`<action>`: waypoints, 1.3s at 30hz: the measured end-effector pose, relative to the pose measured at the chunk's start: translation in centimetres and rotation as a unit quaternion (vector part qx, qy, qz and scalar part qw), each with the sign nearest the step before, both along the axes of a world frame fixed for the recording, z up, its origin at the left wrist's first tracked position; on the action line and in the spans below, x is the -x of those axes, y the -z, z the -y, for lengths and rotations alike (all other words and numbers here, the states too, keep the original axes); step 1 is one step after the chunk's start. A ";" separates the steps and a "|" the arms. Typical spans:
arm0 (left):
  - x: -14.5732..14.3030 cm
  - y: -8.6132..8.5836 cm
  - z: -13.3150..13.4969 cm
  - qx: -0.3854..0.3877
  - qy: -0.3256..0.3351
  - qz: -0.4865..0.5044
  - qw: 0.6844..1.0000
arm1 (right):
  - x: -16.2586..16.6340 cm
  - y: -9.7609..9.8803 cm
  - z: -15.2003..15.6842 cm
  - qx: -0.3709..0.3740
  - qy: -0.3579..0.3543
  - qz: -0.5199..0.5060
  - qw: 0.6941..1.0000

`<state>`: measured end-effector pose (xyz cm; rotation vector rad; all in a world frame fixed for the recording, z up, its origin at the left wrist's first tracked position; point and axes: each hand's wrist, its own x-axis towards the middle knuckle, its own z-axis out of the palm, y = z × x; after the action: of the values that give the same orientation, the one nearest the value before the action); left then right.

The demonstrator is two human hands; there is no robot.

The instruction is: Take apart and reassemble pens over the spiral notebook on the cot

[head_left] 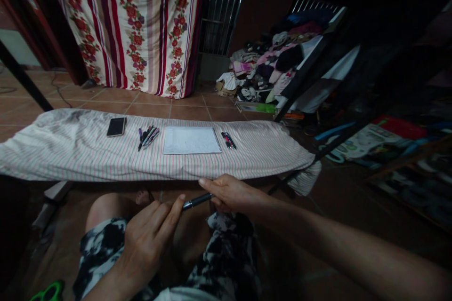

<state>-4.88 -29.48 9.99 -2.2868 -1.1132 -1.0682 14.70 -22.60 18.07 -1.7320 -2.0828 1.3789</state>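
Right hand (231,193) closed around one end of a dark pen (197,201); left hand (150,237) pinches the other end between thumb and fingers. Pen held level above the lap, just in front of the striped bench (70,155). On the bench, left to right: phone (116,127), cluster of pens (148,137), spiral notebook (191,140), two more pens (228,140). Clothes pile (268,70) behind, on the floor.

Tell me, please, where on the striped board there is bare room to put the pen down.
The striped board is bare left of the phone, right of the two pens toward its narrow end, and along its near edge. The middle is crowded: phone, pen cluster, notebook. Both the left hand and the right hand grip a dark pen.
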 end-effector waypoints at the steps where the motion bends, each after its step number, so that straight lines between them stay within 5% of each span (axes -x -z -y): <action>1: 0.0 0.1 0.0 0.000 -0.001 -0.001 1.000 | 0.1 -0.1 0.0 0.005 0.004 0.002 1.000; 8: -0.5 0.2 0.1 0.014 -0.006 0.031 0.999 | 0.5 -0.2 0.0 0.025 0.009 0.014 1.000; 13: -1.1 0.0 -0.7 0.158 0.016 0.102 0.982 | 0.0 0.4 -0.7 -0.051 -0.019 0.031 0.998; 20: -1.3 -1.0 -2.2 0.372 0.081 0.162 0.911 | -1.0 1.8 -1.1 -0.103 -0.018 0.009 0.994; 22: -1.3 -1.2 -2.4 0.341 0.080 0.151 0.925 | -1.1 1.9 -1.0 -0.070 -0.001 -0.017 0.997; 26: -1.5 -1.4 -2.3 0.128 0.027 0.060 0.990 | -0.9 1.9 -0.8 0.012 0.053 -0.070 0.996; 29: -1.7 -1.4 -2.3 0.033 0.011 -0.014 0.999 | -0.6 2.1 -0.8 0.041 0.089 -0.072 0.993; 33: -1.7 -1.1 -2.8 0.039 0.002 -0.066 0.997 | -0.6 2.4 -1.0 0.071 0.104 -0.081 0.989; 39: -2.1 -0.4 -3.0 0.118 0.032 -0.025 0.992 | -1.2 2.8 -1.8 -0.006 0.044 -0.018 0.999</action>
<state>-2.74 -26.45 10.35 -2.5327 -1.2120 -0.9403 15.90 -20.80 15.32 -1.7581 -1.9668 1.3606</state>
